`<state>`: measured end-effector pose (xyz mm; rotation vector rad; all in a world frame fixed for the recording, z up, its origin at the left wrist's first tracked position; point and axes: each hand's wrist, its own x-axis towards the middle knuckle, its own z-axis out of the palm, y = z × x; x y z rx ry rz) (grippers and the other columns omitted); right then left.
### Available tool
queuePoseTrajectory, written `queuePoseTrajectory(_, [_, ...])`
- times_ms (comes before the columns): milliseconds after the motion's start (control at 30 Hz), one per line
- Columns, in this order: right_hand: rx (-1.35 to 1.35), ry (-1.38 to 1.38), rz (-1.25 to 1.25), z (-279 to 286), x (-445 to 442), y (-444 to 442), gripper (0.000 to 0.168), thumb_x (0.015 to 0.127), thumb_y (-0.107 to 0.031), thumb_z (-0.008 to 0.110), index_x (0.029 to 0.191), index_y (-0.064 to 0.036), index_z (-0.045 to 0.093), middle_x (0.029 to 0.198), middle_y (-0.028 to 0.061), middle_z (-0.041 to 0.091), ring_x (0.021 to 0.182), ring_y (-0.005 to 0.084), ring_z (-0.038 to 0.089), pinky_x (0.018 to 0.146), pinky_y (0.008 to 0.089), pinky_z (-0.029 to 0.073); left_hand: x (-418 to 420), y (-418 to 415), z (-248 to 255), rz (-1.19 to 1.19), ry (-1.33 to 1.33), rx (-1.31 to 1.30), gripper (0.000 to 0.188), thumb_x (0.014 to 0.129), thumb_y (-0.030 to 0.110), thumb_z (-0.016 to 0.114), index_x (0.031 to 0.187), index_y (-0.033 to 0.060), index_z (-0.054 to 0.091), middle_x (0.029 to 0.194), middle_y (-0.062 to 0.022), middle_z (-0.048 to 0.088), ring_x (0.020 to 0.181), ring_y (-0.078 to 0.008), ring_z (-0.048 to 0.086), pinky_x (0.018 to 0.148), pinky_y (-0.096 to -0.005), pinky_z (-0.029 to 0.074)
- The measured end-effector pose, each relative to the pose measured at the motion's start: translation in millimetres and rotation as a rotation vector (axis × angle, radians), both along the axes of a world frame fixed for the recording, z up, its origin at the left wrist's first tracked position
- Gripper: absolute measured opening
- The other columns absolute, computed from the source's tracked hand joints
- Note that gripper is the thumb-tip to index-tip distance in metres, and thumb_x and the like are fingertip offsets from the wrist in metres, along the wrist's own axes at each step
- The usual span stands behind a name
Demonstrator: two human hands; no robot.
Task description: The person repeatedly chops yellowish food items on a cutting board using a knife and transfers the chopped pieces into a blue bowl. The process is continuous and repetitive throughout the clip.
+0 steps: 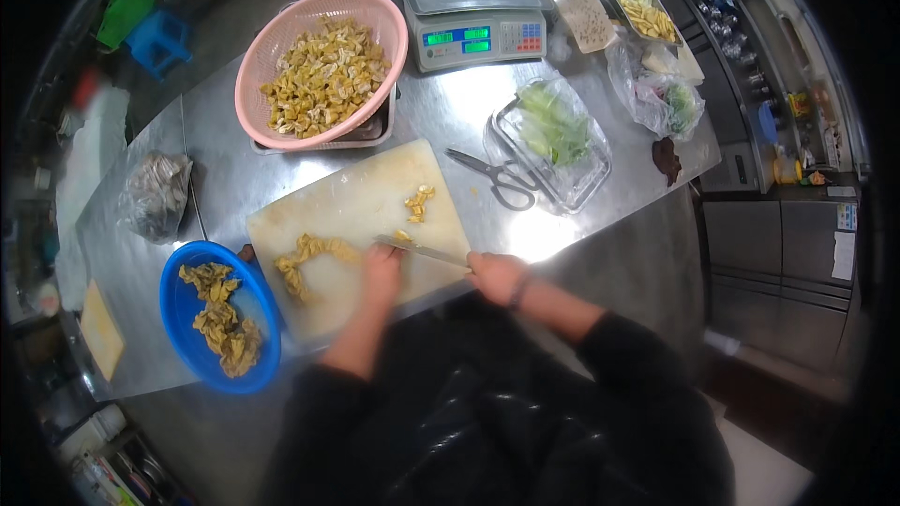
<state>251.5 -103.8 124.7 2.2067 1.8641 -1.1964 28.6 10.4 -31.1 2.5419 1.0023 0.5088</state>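
On a pale plastic cutting board (pixel 337 197), my left hand (pixel 383 270) presses a long strip of ruffled yellowish intestine-like food (pixel 320 247). The strip curls away to the left. My right hand (pixel 496 276) grips the handle of a kitchen knife (pixel 429 251), whose blade lies across the board just beside my left fingertips. One small cut piece (pixel 402 235) is at the blade's far side. A few more cut pieces (pixel 420 204) sit near the board's upper right. To the left, a blue plastic basin (pixel 169 323) holds several uncut ruffled lengths (pixel 219 316).
Beyond the board, a pink colander (pixel 246 95) full of cut pieces leans on a metal tray (pixel 383 133). A digital scale (pixel 478 35) stands behind. Black scissors (pixel 503 179) and a clear tray of greens (pixel 555 126) lie right. A tied plastic bag (pixel 156 197) sits left on the steel table (pixel 218 112).
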Motion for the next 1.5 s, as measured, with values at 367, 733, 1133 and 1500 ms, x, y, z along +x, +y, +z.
queuePoseTrajectory(367, [-0.004, -0.036, 0.008, -54, -9, 3, 0.025, 0.092, -0.026, 0.054, 0.100, -0.003, 0.052, 0.088, 0.0227, 0.064, 0.085, 0.0398, 0.062, 0.075, 0.0475, 0.048, 9, 10, 48, -0.054, -0.204, -0.012, 0.015, 0.073, 0.002, 0.059, 0.085, 0.0011, 0.068, 0.096, -0.0150, 0.065, 0.093, -0.0330, 0.060, 0.079, -0.0424, 0.048])
queuePoseTrajectory(733, [0.049, 0.067, -0.247, -11, -26, -3, 0.025, 0.092, -0.026, 0.055, 0.100, -0.002, 0.052, 0.090, 0.0234, 0.064, 0.087, 0.0411, 0.061, 0.076, 0.0478, 0.048, -22, 20, 56, -0.111, 0.126, -0.003, 0.026, 0.076, 0.005, 0.057, 0.101, 0.0049, 0.065, 0.096, -0.0114, 0.064, 0.088, -0.0290, 0.058, 0.077, -0.0419, 0.045])
queuePoseTrajectory(1133, [-0.079, -0.006, -0.182, 14, -38, -4, 0.028, 0.095, -0.029, 0.050, 0.101, -0.002, 0.049, 0.090, 0.0238, 0.064, 0.087, 0.0415, 0.062, 0.076, 0.0495, 0.049, -6, 2, 35, 0.032, 0.117, -0.047, 0.024, 0.077, 0.007, 0.058, 0.099, 0.0082, 0.067, 0.098, -0.0072, 0.062, 0.087, -0.0279, 0.056, 0.077, -0.0418, 0.043])
queuePoseTrajectory(1500, [0.021, 0.086, -0.268, -37, -33, 15, 0.026, 0.093, -0.026, 0.053, 0.101, -0.001, 0.049, 0.090, 0.0255, 0.063, 0.088, 0.0424, 0.061, 0.077, 0.0491, 0.048, -4, 0, 24, 0.089, -0.078, 0.010, 0.024, 0.073, -0.002, 0.057, 0.095, 0.0038, 0.068, 0.097, -0.0121, 0.062, 0.091, -0.0301, 0.058, 0.080, -0.0393, 0.047])
